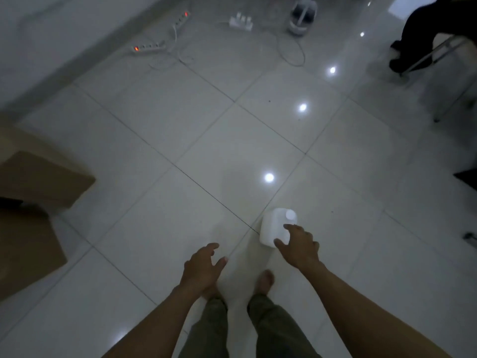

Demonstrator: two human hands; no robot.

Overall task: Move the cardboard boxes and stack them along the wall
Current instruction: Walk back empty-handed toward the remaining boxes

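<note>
Standing position: the person stood barefoot on a glossy tiled floor, both arms reaching forward and down.
Right hand: spread over the near right side of a white plastic jug on the floor; fingers open, tips touching the jug, no closed grasp seen.
Left hand: empty, fingers loosely spread, above the floor, left of the jug.
Cardboard boxes: at the left edge, two brown ones, one nearer and one just beyond it, apart from both hands.
Wall: far left.
Far floor: two power strips with red lights, white cables, a white headset-like device, blurred.
Far right: a chair with a dark-clothed figure.
</note>
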